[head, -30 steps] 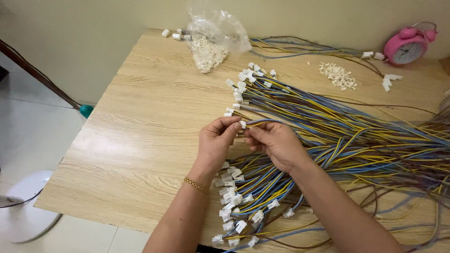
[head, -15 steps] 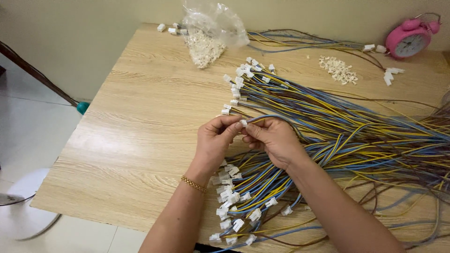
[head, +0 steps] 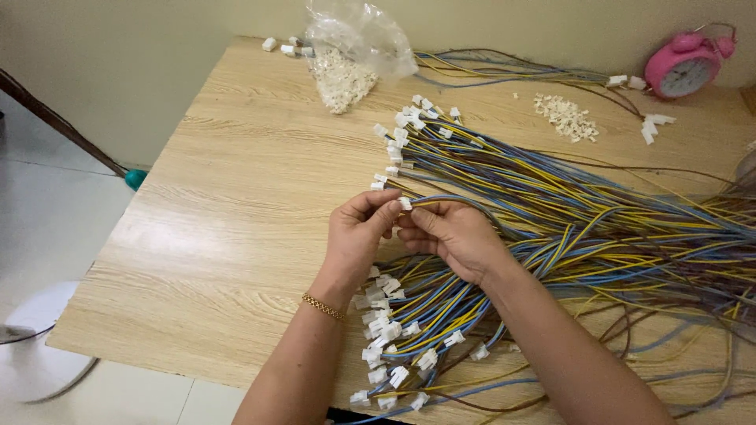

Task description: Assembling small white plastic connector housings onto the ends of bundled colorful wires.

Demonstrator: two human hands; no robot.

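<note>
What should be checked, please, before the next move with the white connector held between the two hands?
1. White connector pinched between both hands' fingers: ok, left hand and right hand meet on it.
2. Wires fully seated in that connector: cannot tell, fingers cover it.
3. Held wire free of the wire bundle: not ok, it runs straight back into the tangle.
4. Finished ends kept apart: ok, one connector cluster lies below the hands, another above.
5. Spare parts on the table: ok, clear bag of connectors and a loose pile lie at the far edge.
</note>
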